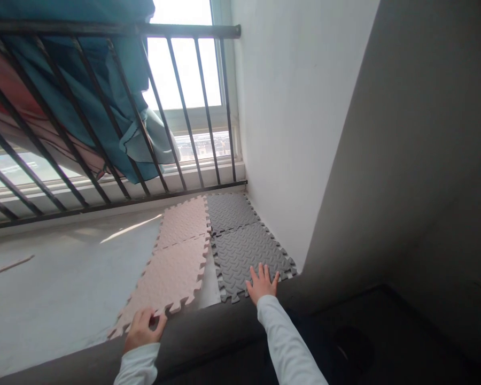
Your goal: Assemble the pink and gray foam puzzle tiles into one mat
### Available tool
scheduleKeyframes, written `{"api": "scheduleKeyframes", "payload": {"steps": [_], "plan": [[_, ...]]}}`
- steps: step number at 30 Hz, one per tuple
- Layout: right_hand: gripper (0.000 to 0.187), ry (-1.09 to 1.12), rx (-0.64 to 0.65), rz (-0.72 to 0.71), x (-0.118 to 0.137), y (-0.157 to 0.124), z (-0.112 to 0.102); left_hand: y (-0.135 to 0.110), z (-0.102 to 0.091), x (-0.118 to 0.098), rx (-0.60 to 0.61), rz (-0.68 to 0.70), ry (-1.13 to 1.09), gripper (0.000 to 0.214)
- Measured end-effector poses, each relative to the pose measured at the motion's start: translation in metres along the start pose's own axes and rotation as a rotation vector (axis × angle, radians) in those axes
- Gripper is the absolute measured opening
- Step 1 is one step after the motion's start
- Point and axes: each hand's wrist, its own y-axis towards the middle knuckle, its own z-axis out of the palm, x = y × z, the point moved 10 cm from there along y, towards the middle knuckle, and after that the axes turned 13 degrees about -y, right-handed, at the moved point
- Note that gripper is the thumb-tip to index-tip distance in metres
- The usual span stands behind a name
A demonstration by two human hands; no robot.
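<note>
Two pink foam floor tiles (176, 267), joined end to end, lie on a pale ledge with their near edge slightly raised. At that near edge, my left hand (142, 331) is closed, thumb and fingers pinching the toothed border. To the right, two dark grey foam floor tiles (250, 246) with a ridged pattern lie flat against the wall. My right hand (263, 284) rests palm down on the nearer grey tile, fingers spread. Pink and grey strips meet at the far end, while a narrow wedge-shaped gap parts them nearer to me.
A black metal railing (188, 112) runs along the window side, with blue and pink cloth (120, 107) hanging behind it. A white wall (292, 107) borders the grey tiles. A thin stick-like strip (10, 267) lies on the ledge (64, 299), which drops off at its front edge.
</note>
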Motion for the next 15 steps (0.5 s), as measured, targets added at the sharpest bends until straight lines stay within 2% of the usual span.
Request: {"api": "scheduleKeyframes", "payload": {"steps": [5, 15], "plan": [[0.049, -0.008, -0.006, 0.003, -0.001, 0.000, -0.001, 0.004, -0.018, 0.021, 0.016, -0.081, -0.015, 0.017], [0.049, 0.006, -0.015, -0.001, -0.001, 0.007, 0.007, 0.009, -0.057, 0.062, -0.053, -0.174, 0.017, 0.025]]}}
